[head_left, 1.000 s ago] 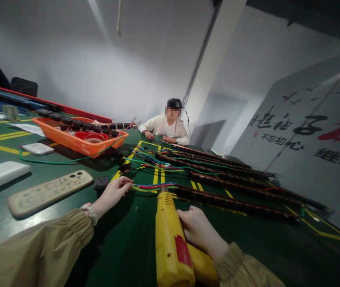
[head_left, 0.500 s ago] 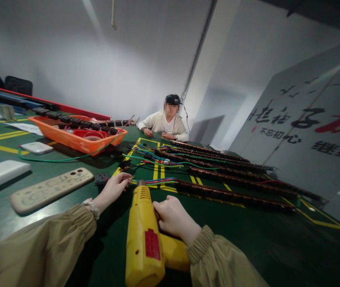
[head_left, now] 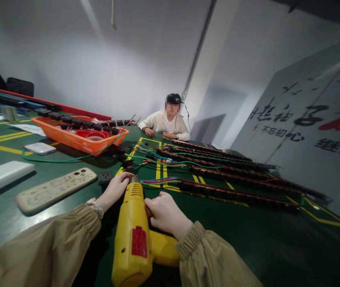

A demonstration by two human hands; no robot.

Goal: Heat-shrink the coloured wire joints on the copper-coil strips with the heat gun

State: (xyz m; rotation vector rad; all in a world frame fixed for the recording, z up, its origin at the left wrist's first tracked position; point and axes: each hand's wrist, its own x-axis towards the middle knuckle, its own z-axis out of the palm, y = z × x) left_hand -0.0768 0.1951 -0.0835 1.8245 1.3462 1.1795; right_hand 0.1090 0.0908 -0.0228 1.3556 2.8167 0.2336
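My right hand point(head_left: 167, 214) is wrapped around a yellow heat gun point(head_left: 134, 235) with a red label, its nozzle pointing away from me. Just left of the nozzle, my left hand point(head_left: 115, 190) is closed in a pinch on the ends of several coloured wires point(head_left: 159, 181). The nozzle partly hides its fingertips and the wire ends. Those wires run right into a long dark wrapped strip point(head_left: 232, 195) lying on the table. Close to my left hand sits a small black socket point(head_left: 104, 178).
An orange basket point(head_left: 77, 143) of parts stands at the back left. Nearer lie a patterned beige phone point(head_left: 56, 192), a white bar-shaped box point(head_left: 4, 179) and a white flat device point(head_left: 40, 148). More wired strips point(head_left: 218, 161) lie behind mine. A co-worker point(head_left: 167, 123) sits across the green table.
The heat gun has shifted left with my right hand, bringing its nozzle over my left fingertips and the wire ends. My left hand keeps about the same place.
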